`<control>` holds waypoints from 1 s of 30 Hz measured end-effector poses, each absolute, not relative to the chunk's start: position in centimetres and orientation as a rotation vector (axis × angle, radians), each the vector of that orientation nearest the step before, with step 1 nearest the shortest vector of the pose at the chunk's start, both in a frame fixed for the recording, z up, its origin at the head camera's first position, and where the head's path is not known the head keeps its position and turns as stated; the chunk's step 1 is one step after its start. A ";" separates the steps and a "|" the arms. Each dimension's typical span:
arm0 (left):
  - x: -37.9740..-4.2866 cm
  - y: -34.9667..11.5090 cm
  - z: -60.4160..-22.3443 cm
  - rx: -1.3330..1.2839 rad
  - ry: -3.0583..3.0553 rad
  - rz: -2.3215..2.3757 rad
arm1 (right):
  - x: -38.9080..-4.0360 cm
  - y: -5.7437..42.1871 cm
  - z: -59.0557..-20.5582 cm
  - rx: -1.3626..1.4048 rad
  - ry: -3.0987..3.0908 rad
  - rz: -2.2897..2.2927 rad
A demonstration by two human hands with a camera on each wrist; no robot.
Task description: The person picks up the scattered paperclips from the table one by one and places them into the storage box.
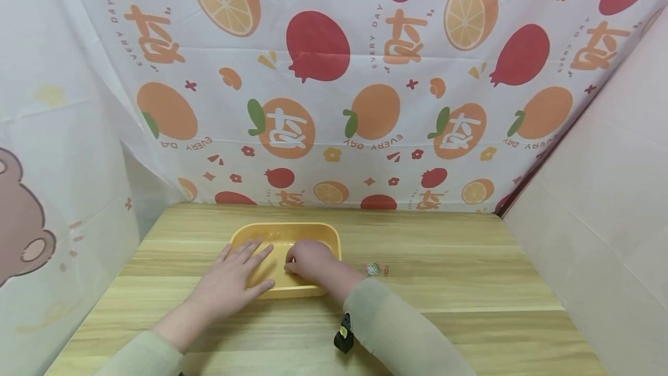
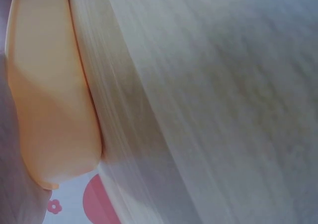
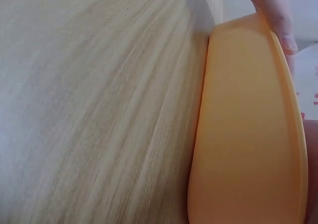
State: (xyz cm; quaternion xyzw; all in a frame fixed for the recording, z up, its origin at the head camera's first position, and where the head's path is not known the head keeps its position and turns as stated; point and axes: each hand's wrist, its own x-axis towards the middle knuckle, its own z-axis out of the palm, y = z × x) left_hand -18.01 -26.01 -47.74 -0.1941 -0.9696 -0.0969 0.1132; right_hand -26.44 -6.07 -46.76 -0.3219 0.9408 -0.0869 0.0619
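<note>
A yellow-orange plastic tray (image 1: 284,290) with rounded corners sits on the wooden table. Spread over its left end, my left hand (image 1: 227,283) has its fingers reaching in over the rim and its thumb along the near edge. My right hand (image 1: 312,261) is down inside the tray, fingers curled and thumb close against the forefinger near the tray floor. I cannot tell whether something small is pinched there. Just right of the tray lies a little cluster of small coloured paper clips (image 1: 373,268), beside my right forearm. Both wrist views mostly catch the tray's outer wall (image 3: 243,124).
Wood-grain table (image 1: 443,283) extends around the tray. A fruit-printed cloth (image 1: 365,161) hangs along its back edge, and pale cloths stand at the left and right sides. A black strap end (image 1: 344,335) dangles from my right sleeve.
</note>
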 end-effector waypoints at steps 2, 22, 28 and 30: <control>-18.0 -26.0 -47.7 -0.568 -2.842 -0.285 | -26.5 -6.0 -46.7 -0.959 2.841 -0.286; -18.1 -25.9 -47.5 -0.571 -2.844 -0.289 | -26.5 -3.2 -45.5 -0.933 2.839 -0.590; -18.1 -25.9 -47.3 -0.578 -2.847 -0.276 | -26.6 -1.9 -45.3 -0.915 2.911 -0.682; -18.1 -25.9 -47.2 -0.580 -2.846 -0.279 | -26.6 -1.4 -45.2 -0.893 2.927 -0.730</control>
